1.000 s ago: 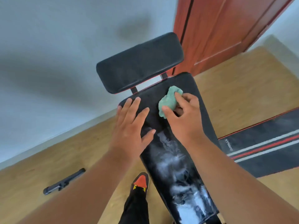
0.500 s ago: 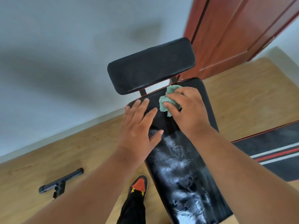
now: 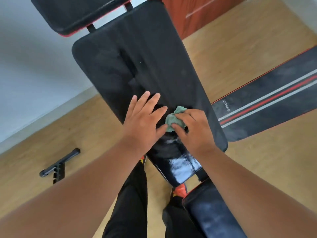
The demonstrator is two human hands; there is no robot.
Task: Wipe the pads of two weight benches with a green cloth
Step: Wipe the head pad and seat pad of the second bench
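Note:
A long black back pad (image 3: 133, 62) of a weight bench runs from top centre down to my legs, with a separate black head pad (image 3: 77, 11) above it and a seat pad (image 3: 209, 213) at the bottom right. My right hand (image 3: 193, 131) grips a crumpled green cloth (image 3: 174, 118) and presses it on the lower part of the back pad. My left hand (image 3: 144, 119) lies flat on the pad just left of the cloth, fingers spread. A shiny wet patch (image 3: 183, 166) shows below the hands. A second bench pad (image 3: 267, 100) with red and grey stripes lies at the right.
The benches stand on a wooden floor (image 3: 240, 42). A black metal bar piece (image 3: 58, 166) lies on the floor at the left. A white wall (image 3: 25, 66) is at the left and a red-brown door (image 3: 192, 12) behind the bench. My legs and red-toed shoes (image 3: 180, 188) are below.
Both hands have slid down the back pad toward me, from its upper end to its lower part, with the cloth still in my right hand. The camera has tilted down.

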